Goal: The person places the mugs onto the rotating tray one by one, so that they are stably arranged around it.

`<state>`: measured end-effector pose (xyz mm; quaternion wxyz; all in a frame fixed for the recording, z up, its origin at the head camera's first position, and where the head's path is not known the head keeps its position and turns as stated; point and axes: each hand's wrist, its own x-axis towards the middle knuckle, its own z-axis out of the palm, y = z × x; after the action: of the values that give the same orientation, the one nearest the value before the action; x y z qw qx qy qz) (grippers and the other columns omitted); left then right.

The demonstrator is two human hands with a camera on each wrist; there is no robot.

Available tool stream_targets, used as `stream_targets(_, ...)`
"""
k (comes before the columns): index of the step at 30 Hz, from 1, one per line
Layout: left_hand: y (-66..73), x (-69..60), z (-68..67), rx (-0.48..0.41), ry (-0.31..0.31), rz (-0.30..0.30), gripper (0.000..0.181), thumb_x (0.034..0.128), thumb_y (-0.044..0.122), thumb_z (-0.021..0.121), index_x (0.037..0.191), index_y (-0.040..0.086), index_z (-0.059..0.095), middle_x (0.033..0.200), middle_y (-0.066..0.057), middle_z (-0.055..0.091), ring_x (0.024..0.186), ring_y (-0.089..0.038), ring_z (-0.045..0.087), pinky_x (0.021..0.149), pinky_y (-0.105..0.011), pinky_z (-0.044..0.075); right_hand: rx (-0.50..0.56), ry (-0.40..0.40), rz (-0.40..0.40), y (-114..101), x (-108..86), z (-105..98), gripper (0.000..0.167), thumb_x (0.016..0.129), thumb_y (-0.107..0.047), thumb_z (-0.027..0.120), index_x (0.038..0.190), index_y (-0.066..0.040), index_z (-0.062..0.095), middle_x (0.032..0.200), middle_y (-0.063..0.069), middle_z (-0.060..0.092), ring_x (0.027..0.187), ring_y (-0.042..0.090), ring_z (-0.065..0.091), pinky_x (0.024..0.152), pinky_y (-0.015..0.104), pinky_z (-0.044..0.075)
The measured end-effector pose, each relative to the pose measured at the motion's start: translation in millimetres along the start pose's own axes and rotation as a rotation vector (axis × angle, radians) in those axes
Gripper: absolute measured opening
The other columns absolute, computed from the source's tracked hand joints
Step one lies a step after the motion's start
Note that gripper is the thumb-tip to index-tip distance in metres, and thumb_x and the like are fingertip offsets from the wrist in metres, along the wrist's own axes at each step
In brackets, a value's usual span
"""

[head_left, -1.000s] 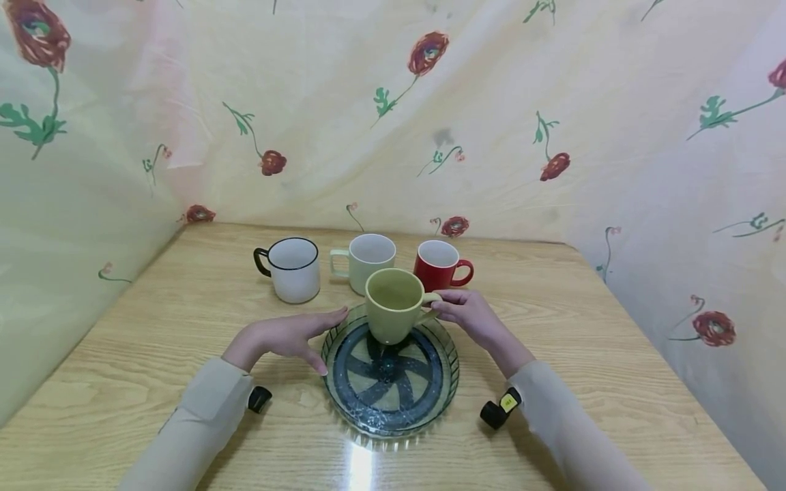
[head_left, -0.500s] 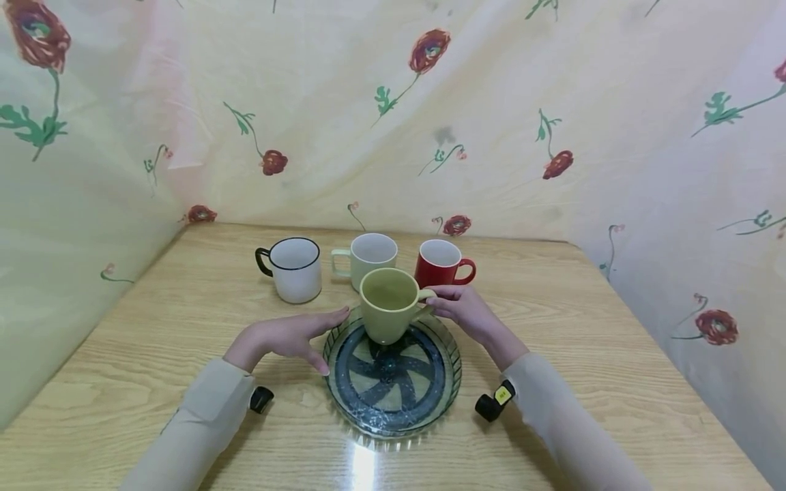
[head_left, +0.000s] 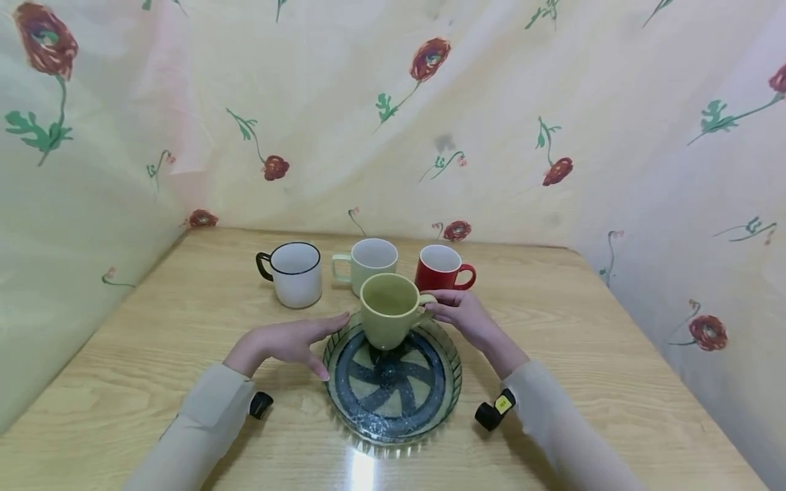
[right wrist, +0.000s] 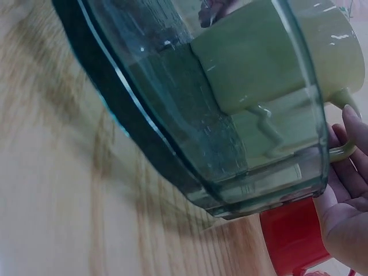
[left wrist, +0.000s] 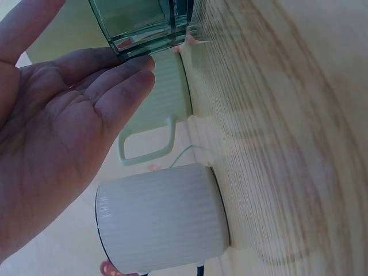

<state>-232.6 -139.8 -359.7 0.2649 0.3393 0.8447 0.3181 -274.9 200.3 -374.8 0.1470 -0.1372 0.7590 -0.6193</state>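
Olive mug looks seated in glass dish — right grip pinching its handle, so release remains. Left grip spread beside dish. White mug, mint mug, red mug outside, far.

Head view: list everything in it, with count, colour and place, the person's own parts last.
Wood-grain table: 1, light brown, lower picture.
Flower-printed sheeting: pieces unclear, cream, behind and beside the table.
Round glass dish: 1, green-tinted, table centre.
Tapered yellow-green mug: 1, yellow-green, far part of the dish.
White mug with black rim: 1, white, back row, left.
Pale green mug: 1, pale green, back row, middle.
Red mug with white interior: 1, red, back row, right.
Wrist cameras: 2, black, left and right of the dish.
Cuffed sleeves: 2, pale beige, bottom left and right.
Left hand: 1, bare, at the dish's left.
Right hand: 1, bare, holding the yellow-green mug.
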Motion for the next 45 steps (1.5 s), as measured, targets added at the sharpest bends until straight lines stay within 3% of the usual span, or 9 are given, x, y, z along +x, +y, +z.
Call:
stream_targets(8, 0.3, -0.5, 0.7, -0.022, 0.001, -0.011, 0.102, 0.0799, 0.017, 0.077, 0.153, -0.006, 0.009, 0.161, -0.022, 0.008, 0.149, -0.039, 0.014, 0.12, -0.054, 0.019, -0.017, 0.031, 0.025, 0, 0.7, 0, 0.048, 0.093, -0.018, 0.065, 0.135, 0.003, 0.054, 0.124, 0.008, 0.068, 0.099, 0.008, 0.07, 0.094, 0.028, 0.054)
stream_targets(15, 1.3, -0.3, 0.5, -0.018, 0.004, -0.006, 0.101, 0.0807, 0.016, 0.077, 0.152, -0.006, 0.009, 0.161, -0.023, 0.008, 0.148, -0.04, 0.015, 0.12, -0.054, 0.02, -0.024, 0.047, 0.006, 1, 1.2, -1, 0.047, 0.094, -0.018, 0.064, 0.135, 0.002, 0.054, 0.119, 0.005, 0.07, 0.099, 0.008, 0.069, 0.095, 0.03, 0.053)
stream_targets(22, 0.8, 0.7, 0.4, -0.011, 0.0, 0.0, 0.101, 0.0803, 0.017, 0.077, 0.152, -0.007, 0.009, 0.161, -0.023, 0.008, 0.149, -0.039, 0.014, 0.12, -0.054, 0.02, -0.078, 0.064, 0.022, 0, -0.5, -4, 0.048, 0.094, -0.02, 0.064, 0.136, 0.0, 0.053, 0.134, 0.016, 0.061, 0.103, 0.009, 0.067, 0.101, 0.037, 0.05)
stream_targets(25, 0.2, 1.0, 0.6, -0.009, 0.0, -0.002, 0.101, 0.0804, 0.017, 0.077, 0.152, -0.006, 0.01, 0.161, -0.023, 0.008, 0.149, -0.039, 0.014, 0.12, -0.053, 0.019, -0.083, 0.066, 0.023, 0, -1.2, -7, 0.047, 0.095, -0.02, 0.063, 0.136, 0.0, 0.053, 0.134, 0.019, 0.059, 0.105, 0.01, 0.067, 0.1, 0.034, 0.05)
stream_targets(29, -0.1, 1.0, 0.5, -0.014, 0.001, -0.009, 0.101, 0.0804, 0.017, 0.077, 0.153, -0.006, 0.009, 0.161, -0.022, 0.007, 0.149, -0.039, 0.014, 0.12, -0.053, 0.019, -0.038, 0.091, 0.019, -2, -2.5, -12, 0.049, 0.096, -0.021, 0.062, 0.137, 0.002, 0.051, 0.129, 0.011, 0.065, 0.104, 0.005, 0.067, 0.097, 0.027, 0.052)
stream_targets(32, -0.1, 0.9, 0.2, -0.017, 0.0, -0.013, 0.102, 0.0802, 0.017, 0.077, 0.153, -0.006, 0.009, 0.162, -0.022, 0.007, 0.149, -0.039, 0.014, 0.12, -0.053, 0.019, 0.046, 0.161, 0.006, -6, -3.4, -15, 0.052, 0.095, -0.022, 0.062, 0.137, 0.005, 0.049, 0.116, -0.002, 0.071, 0.102, 0.003, 0.068, 0.094, 0.024, 0.053)
stream_targets(38, 0.1, 0.8, 0.1, -0.011, -0.002, -0.011, 0.102, 0.0801, 0.017, 0.077, 0.152, -0.006, 0.009, 0.161, -0.022, 0.007, 0.149, -0.039, 0.015, 0.12, -0.053, 0.02, 0.194, 0.417, -0.054, -15, -4.3, -23, 0.051, 0.093, -0.02, 0.065, 0.133, 0.008, 0.051, 0.096, -0.014, 0.072, 0.099, 0.005, 0.069, 0.089, 0.023, 0.055)
stream_targets(41, 0.4, 0.7, 0.1, -0.013, -0.003, -0.012, 0.102, 0.0801, 0.017, 0.077, 0.152, -0.006, 0.009, 0.161, -0.022, 0.008, 0.149, -0.039, 0.015, 0.12, -0.053, 0.02, 0.216, 0.54, -0.061, -18, -4.5, -27, 0.049, 0.092, -0.02, 0.066, 0.133, 0.005, 0.053, 0.104, -0.009, 0.071, 0.099, 0.003, 0.067, 0.092, 0.025, 0.053)
stream_targets(45, 1.3, 0.7, 0.1, -0.012, -0.003, -0.015, 0.102, 0.0798, 0.018, 0.077, 0.152, -0.006, 0.009, 0.161, -0.022, 0.008, 0.149, -0.039, 0.015, 0.12, -0.053, 0.02, 0.16, 0.652, -0.033, -17, -5.5, -33, 0.047, 0.095, -0.017, 0.062, 0.137, -0.001, 0.052, 0.13, 0.006, 0.064, 0.11, 0.006, 0.063, 0.1, 0.028, 0.049)
